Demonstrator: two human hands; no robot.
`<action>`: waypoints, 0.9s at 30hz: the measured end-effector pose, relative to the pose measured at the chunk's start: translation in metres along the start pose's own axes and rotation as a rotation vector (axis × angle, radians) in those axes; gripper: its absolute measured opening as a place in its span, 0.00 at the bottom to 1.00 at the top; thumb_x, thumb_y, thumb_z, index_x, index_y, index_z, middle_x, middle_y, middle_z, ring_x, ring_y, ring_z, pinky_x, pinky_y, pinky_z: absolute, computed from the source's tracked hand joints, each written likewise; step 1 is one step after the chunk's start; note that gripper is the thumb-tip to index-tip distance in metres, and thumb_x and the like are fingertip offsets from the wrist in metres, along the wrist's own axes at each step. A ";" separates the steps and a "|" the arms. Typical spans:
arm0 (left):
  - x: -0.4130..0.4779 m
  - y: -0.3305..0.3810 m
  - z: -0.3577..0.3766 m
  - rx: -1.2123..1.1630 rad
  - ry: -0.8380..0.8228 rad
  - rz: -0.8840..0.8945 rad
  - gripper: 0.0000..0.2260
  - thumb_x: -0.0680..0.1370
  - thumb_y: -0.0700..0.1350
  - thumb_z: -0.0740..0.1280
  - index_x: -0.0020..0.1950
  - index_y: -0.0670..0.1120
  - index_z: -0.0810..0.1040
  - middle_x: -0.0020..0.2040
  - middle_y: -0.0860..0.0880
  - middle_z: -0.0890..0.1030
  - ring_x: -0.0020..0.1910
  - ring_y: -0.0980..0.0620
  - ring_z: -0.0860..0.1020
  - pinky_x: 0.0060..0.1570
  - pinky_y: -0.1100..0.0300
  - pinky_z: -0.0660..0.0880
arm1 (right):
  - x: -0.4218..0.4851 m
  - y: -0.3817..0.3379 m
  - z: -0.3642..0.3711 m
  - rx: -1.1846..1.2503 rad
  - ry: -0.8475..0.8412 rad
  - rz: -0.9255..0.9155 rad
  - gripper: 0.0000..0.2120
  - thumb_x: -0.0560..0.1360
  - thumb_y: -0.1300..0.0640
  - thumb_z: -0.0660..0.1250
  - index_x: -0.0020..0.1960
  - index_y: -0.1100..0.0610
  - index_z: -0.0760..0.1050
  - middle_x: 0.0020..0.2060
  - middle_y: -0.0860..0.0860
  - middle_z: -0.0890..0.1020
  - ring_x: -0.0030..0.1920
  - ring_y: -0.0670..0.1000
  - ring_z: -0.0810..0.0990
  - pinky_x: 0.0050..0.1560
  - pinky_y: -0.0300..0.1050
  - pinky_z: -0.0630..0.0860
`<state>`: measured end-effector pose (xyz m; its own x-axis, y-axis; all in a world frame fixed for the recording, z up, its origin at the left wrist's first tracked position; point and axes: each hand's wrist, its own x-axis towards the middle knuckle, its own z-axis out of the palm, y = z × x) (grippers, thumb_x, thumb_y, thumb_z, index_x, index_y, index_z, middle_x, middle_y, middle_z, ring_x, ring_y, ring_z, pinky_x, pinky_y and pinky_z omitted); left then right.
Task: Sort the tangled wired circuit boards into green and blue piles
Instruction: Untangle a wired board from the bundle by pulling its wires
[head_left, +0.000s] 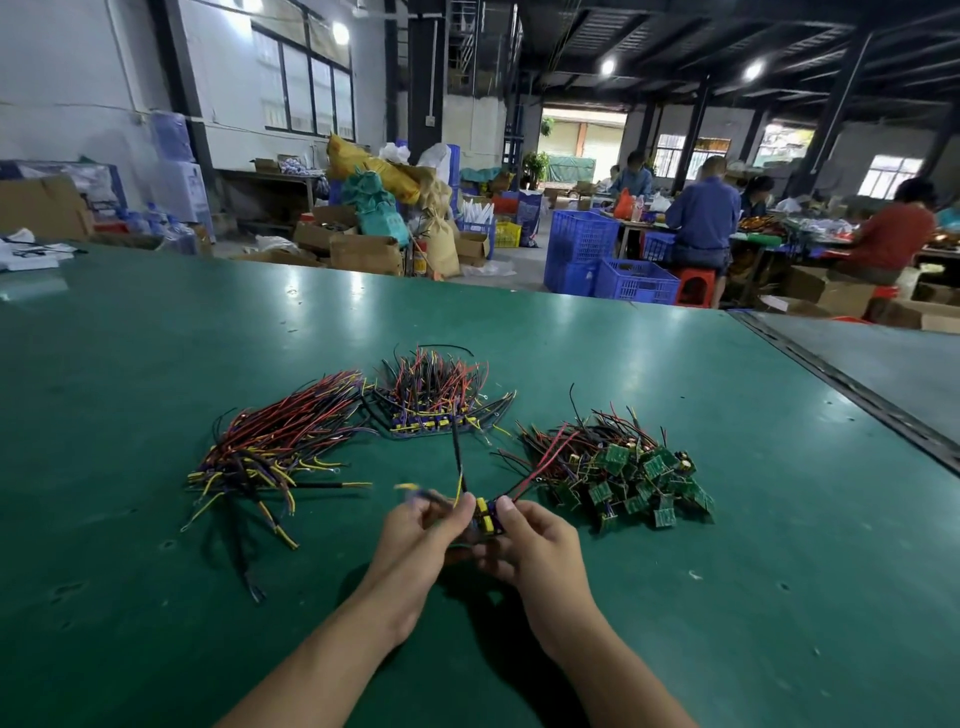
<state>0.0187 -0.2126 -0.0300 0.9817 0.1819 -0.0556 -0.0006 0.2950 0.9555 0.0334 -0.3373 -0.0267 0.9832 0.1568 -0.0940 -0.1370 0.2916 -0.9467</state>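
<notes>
The left hand (422, 525) and right hand (537, 540) together pinch one blue board (488, 515) above the worktop (156, 613). The green pile (628, 480) lies just right of them, the blue pile (434, 410) ahead, and the wire tangle (270, 452) to the left.

A wide green desk (675, 364) fills the foreground, its glossy top mirroring the ceiling lamps (607, 66). A grey desk (893, 364) adjoins it on the right. On the left, a white wall (67, 78) carries dark-framed windows (309, 88), with a water dispenser (182, 176) below. Dark steel beams (727, 31) span the ceiling. Beyond the desk, cardboard boxes (363, 253), yellow and green sacks (363, 166) and blue plastic crates (582, 244) crowd the grey floor (524, 254). A bright doorway (582, 137) opens at the far end. On the right, workers (704, 213) sit at cluttered tables, one on a red stool (693, 286).
</notes>
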 end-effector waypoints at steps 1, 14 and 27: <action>0.000 0.000 0.001 -0.030 -0.015 -0.004 0.12 0.72 0.48 0.71 0.36 0.43 0.73 0.34 0.44 0.78 0.33 0.49 0.81 0.41 0.53 0.81 | 0.001 0.000 -0.001 0.019 0.012 0.010 0.07 0.80 0.59 0.64 0.44 0.61 0.76 0.32 0.55 0.82 0.29 0.52 0.81 0.30 0.42 0.78; 0.001 -0.005 -0.003 0.186 0.019 0.125 0.11 0.76 0.43 0.71 0.35 0.44 0.75 0.35 0.42 0.76 0.38 0.47 0.75 0.47 0.45 0.77 | 0.004 0.005 -0.006 0.158 -0.062 0.015 0.06 0.75 0.66 0.68 0.52 0.63 0.79 0.37 0.52 0.82 0.32 0.45 0.77 0.33 0.36 0.75; 0.002 -0.002 0.003 0.386 0.012 0.434 0.27 0.75 0.25 0.64 0.32 0.56 0.84 0.57 0.51 0.75 0.51 0.58 0.77 0.48 0.62 0.75 | 0.002 0.000 -0.001 0.340 -0.046 0.106 0.03 0.77 0.67 0.63 0.48 0.65 0.76 0.36 0.58 0.83 0.31 0.51 0.82 0.34 0.41 0.80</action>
<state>0.0210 -0.2155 -0.0312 0.9048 0.2209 0.3641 -0.3312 -0.1722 0.9277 0.0350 -0.3378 -0.0272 0.9560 0.2429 -0.1646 -0.2777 0.5675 -0.7751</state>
